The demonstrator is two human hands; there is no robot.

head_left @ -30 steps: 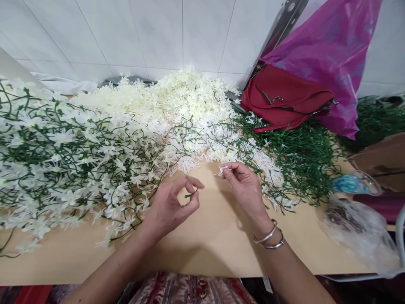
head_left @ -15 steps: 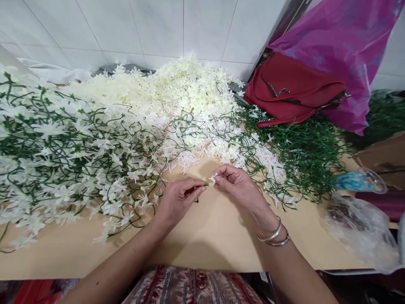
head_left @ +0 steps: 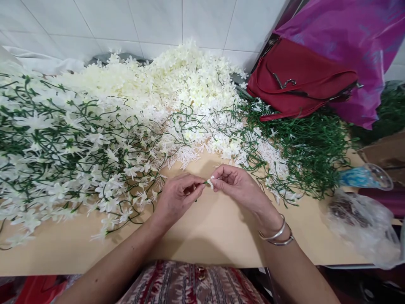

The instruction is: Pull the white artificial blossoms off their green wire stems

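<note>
My left hand [head_left: 181, 195] is closed in a pinch on a green artificial flower stem [head_left: 205, 182], whose tip pokes out past the fingertips. Facing it, my right hand [head_left: 236, 185] pinches a small white artificial flower [head_left: 210, 183] between thumb and forefinger. Stem tip and flower meet in the small gap between the two hands; whether the stem has entered the flower is too small to tell. Most of the stem is hidden by my left hand. Both hands hover just over the tan tabletop [head_left: 202, 223].
Stemmed white flowers [head_left: 107, 156] are heaped on the left. Loose cream blossoms [head_left: 177, 80] pile against the tiled wall [head_left: 158, 21]. Green stems [head_left: 319, 147] lie at right beneath a red handbag [head_left: 303, 80]. A clear plastic bag [head_left: 363, 228] and a blue-patterned cup [head_left: 363, 176] sit right.
The white flower in my right hand has come up against the green stem tip; a gap stood between them before. The view has shifted slightly.
</note>
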